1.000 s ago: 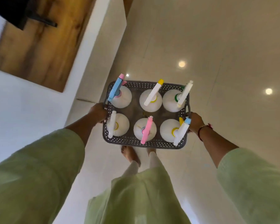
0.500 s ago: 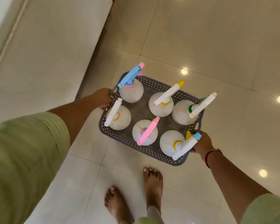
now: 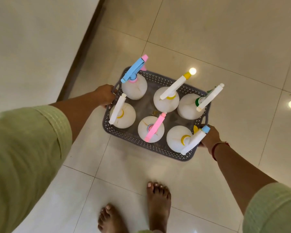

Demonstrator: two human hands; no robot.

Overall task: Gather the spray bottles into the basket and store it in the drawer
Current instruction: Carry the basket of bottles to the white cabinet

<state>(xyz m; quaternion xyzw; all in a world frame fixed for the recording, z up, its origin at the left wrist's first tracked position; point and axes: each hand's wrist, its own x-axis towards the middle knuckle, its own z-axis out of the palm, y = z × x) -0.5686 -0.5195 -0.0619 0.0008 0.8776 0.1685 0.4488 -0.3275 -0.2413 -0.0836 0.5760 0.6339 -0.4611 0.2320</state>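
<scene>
A grey perforated basket (image 3: 124, 135) hangs in the air above the tiled floor, carried between both hands. My left hand (image 3: 106, 95) grips its left handle and my right hand (image 3: 209, 137) grips its right handle. Several white spray bottles stand upright inside it in two rows. One at the far left has a blue and pink spray head (image 3: 134, 68). A bottle in the near row has a pink spray head (image 3: 155, 126). Another at the near right has a white head with a blue tip (image 3: 194, 142). No drawer shows in this view.
A pale slab-like surface (image 3: 32, 47) with a dark lower edge fills the upper left. Glossy beige floor tiles (image 3: 225, 47) spread to the right and ahead, with ceiling lights reflected in them. My bare feet (image 3: 158, 204) stand on the tiles below the basket.
The view has swung away from the wooden panel and down to the floor. The basket stays in both hands and now sits turned at an angle, further from the pale surface on the left.
</scene>
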